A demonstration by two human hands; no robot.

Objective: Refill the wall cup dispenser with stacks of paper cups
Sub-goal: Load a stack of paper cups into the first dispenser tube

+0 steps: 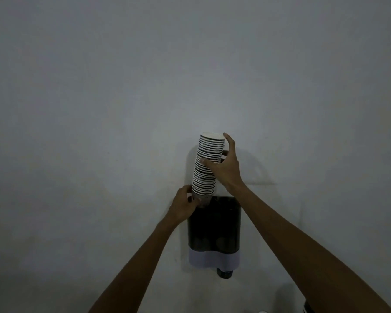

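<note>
A tall stack of paper cups point(209, 154) with dark-and-white rims leans slightly right above the wall cup dispenser point(215, 229), a dark see-through box with a pale lower band. My right hand point(224, 168) grips the stack's upper half from the right. My left hand point(185, 204) holds the stack's bottom cup at the dispenser's top left opening. A dark cup bottom point(224, 274) pokes out under the dispenser's right side. Faint cup shapes show inside the box.
A plain grey wall point(99, 109) fills the view around the dispenser. At the bottom right edge a dark object point(308, 309) and a small white thing point(262, 311) are partly visible.
</note>
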